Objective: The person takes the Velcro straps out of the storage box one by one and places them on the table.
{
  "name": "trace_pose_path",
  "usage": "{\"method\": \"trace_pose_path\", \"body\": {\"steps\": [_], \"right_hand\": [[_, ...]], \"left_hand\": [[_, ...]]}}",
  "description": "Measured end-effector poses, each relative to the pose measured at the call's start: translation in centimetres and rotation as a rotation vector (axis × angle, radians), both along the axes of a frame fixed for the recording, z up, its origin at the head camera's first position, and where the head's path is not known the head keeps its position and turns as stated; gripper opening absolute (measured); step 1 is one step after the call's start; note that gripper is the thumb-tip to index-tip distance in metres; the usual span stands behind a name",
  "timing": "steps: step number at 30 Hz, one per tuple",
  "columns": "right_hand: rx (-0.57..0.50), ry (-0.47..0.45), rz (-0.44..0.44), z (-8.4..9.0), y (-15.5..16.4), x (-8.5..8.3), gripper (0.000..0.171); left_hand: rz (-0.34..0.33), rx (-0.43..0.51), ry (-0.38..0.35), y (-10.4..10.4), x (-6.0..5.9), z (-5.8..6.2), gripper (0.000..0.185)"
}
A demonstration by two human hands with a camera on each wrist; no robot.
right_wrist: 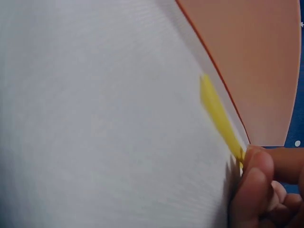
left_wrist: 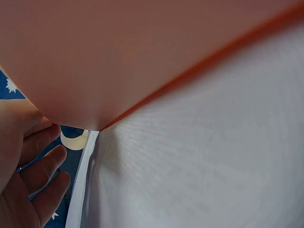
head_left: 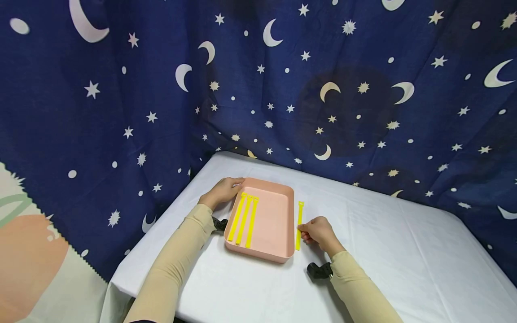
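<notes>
Yellow strap [head_left: 299, 224], lying flat on the white tablecloth [head_left: 383, 251] just beside the right wall of the pink tray [head_left: 278, 256], is pinched near its lower end by the right hand [head_left: 319, 231]. From the right wrist view, the fingertips [right_wrist: 254, 173] are seen curled onto the strap's end [right_wrist: 221, 116], pressed close together; the thumb is largely cut off at the picture's edge, so the exact grip is hard to make out. The left hand [head_left: 222, 190] is laid against the tray's far left corner, fingers loosely extended along the rim. In the left wrist view those fingers [left_wrist: 40, 168] are shown relaxed and slightly parted beside the tray's outer wall [left_wrist: 118, 61]; whether they actually touch the wall there cannot be told, since the contact point is hidden behind the tray. Three more yellow straps [head_left: 243, 220] are seen lying side by side inside the tray, along its left half. Both forearms are covered by beige sleeves [head_left: 173, 264], and dark wrist mounts are partly visible below each hand. A navy curtain [head_left: 343, 89] printed with moons and stars is hung behind the table. Both close views are blurred, and strap details cannot be read.
</notes>
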State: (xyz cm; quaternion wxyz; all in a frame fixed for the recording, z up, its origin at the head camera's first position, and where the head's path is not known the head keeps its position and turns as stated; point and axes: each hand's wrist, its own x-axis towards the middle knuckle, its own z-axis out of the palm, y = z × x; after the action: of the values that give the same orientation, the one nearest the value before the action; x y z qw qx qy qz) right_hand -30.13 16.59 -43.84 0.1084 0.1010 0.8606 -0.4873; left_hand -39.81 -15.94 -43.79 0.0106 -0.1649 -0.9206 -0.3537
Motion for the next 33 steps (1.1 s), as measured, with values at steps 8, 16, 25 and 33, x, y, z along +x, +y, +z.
{"method": "trace_pose_path", "body": {"steps": [8,16,25,33], "right_hand": [[-0.033,0.004,-0.012,0.2,0.0,0.0,0.017],[-0.082,0.025,-0.020,0.5,-0.1,0.0,0.015],[-0.150,0.062,0.000,1.2,-0.6,-0.2,0.015],[-0.163,0.086,0.004,2.3,-1.5,-0.4,0.016]], "left_hand": [[0.000,0.015,-0.007,0.0,0.0,0.0,0.046],[0.005,0.020,-0.015,0.0,0.2,0.1,0.046],[0.000,-0.002,0.016,0.0,0.1,-0.3,0.046],[-0.006,-0.002,0.033,0.0,0.1,-0.2,0.046]]}}
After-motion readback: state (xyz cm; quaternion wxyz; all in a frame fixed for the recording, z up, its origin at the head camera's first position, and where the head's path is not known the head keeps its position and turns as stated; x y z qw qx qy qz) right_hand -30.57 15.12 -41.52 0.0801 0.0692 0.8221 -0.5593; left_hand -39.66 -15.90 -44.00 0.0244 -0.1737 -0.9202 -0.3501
